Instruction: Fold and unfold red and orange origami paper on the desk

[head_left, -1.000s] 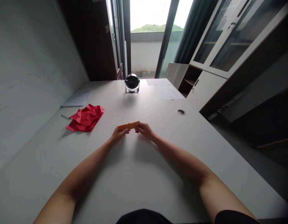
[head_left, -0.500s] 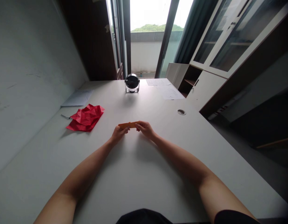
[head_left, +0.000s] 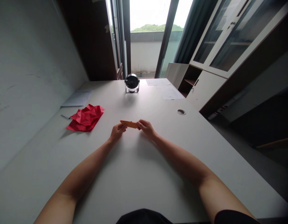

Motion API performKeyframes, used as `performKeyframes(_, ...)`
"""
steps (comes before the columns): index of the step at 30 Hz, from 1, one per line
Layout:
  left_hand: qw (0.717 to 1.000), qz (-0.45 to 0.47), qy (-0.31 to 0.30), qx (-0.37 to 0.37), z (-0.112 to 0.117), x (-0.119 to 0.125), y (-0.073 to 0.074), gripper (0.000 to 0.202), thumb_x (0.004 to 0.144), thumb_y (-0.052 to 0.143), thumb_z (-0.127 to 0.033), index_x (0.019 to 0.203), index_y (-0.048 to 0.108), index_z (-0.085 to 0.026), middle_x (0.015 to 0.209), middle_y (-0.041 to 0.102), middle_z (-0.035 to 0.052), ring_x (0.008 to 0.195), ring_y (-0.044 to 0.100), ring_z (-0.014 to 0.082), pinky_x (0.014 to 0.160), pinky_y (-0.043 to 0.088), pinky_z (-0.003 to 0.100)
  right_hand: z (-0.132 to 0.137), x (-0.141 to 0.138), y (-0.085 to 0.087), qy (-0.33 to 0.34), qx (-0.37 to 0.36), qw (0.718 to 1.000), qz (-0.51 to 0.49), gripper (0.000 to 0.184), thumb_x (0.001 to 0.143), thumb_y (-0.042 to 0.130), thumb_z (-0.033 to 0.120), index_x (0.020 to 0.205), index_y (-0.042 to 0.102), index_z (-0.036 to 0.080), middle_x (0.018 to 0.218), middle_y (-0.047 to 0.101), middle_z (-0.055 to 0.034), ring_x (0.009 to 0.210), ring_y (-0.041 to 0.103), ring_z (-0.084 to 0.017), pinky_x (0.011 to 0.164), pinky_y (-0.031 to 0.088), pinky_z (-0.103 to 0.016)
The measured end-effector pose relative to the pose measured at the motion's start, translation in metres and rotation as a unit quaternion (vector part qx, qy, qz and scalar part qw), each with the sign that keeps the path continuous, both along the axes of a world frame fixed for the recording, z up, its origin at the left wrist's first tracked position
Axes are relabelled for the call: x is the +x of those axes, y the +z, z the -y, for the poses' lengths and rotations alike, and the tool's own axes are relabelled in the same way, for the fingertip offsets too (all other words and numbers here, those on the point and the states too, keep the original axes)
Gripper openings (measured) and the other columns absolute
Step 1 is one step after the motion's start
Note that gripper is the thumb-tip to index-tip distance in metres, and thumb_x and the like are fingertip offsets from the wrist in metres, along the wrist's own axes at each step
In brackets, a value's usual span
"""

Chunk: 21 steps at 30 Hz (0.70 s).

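A narrow piece of folded orange paper (head_left: 131, 124) spans the gap between my two hands, held just over the white table. My left hand (head_left: 117, 130) pinches its left end, thumb on the near side. At the other end my right hand (head_left: 145, 127) is closed on the paper with thumb and fingers. Off to the left lies a creased red sheet of paper (head_left: 86, 117), its folds standing up in ridges. Neither hand touches the red sheet.
A round black device on a metal stand (head_left: 132, 83) stands at the table's (head_left: 139, 180) far side. White papers (head_left: 170, 92) lie at the back right, more sheets (head_left: 77, 98) by the left wall. A round cable hole (head_left: 181, 112) sits near the right edge.
The orange paper has tilted, its right end now lower than its left, and more of its face shows. My left hand has shifted slightly; my right hand stays nearly in place.
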State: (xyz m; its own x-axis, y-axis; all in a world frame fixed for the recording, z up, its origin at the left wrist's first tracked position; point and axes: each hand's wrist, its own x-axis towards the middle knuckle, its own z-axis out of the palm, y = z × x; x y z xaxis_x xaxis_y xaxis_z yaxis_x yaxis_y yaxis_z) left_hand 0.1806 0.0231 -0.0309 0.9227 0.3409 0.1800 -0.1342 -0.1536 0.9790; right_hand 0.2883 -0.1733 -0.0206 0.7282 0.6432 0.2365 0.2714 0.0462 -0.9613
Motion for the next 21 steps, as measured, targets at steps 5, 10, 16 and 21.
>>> performKeyframes(5,1.000,0.012,0.014,0.005,0.0006,-0.0016,0.0043,0.032,0.088,0.060,-0.047,0.079,0.066,-0.016,0.067,0.059,0.0010,0.060,0.053,0.0128,0.061,0.043,0.027,0.0007,0.0009,-0.0028,-0.011,-0.026,0.999,0.041,0.040,0.089,0.056,0.057,0.075,0.061,0.019,0.064,0.062,0.0000,0.058,0.054,-0.013,0.058,0.042,-0.025)
performKeyframes(10,0.998,0.037,0.056,0.000,-0.0003,-0.0021,0.0048,0.028,0.084,0.065,-0.045,0.075,0.060,-0.018,0.064,0.055,-0.0017,0.060,0.051,0.0122,0.061,0.042,0.026,0.0011,-0.0012,-0.0013,-0.018,-0.062,0.996,0.067,0.039,0.089,0.056,0.055,0.075,0.061,0.020,0.064,0.063,-0.0003,0.058,0.055,-0.013,0.058,0.042,-0.024)
performKeyframes(16,0.996,0.041,0.072,0.027,-0.0017,-0.0030,0.0073,0.035,0.092,0.054,-0.049,0.073,0.057,-0.019,0.066,0.055,0.0001,0.061,0.050,0.0129,0.062,0.042,0.027,0.0040,-0.0015,0.0046,-0.028,-0.077,0.991,0.109,0.031,0.089,0.059,0.047,0.078,0.064,0.020,0.066,0.065,-0.0001,0.058,0.055,-0.013,0.059,0.042,-0.024)
performKeyframes(21,0.996,0.028,0.084,0.027,-0.0027,-0.0018,0.0075,0.033,0.093,0.049,-0.048,0.080,0.059,-0.019,0.073,0.060,0.0016,0.061,0.053,0.0136,0.063,0.044,0.027,0.0077,0.0010,0.0058,-0.041,-0.098,0.976,0.192,0.022,0.090,0.059,0.039,0.082,0.069,0.021,0.070,0.065,-0.0005,0.061,0.052,-0.014,0.063,0.041,-0.025)
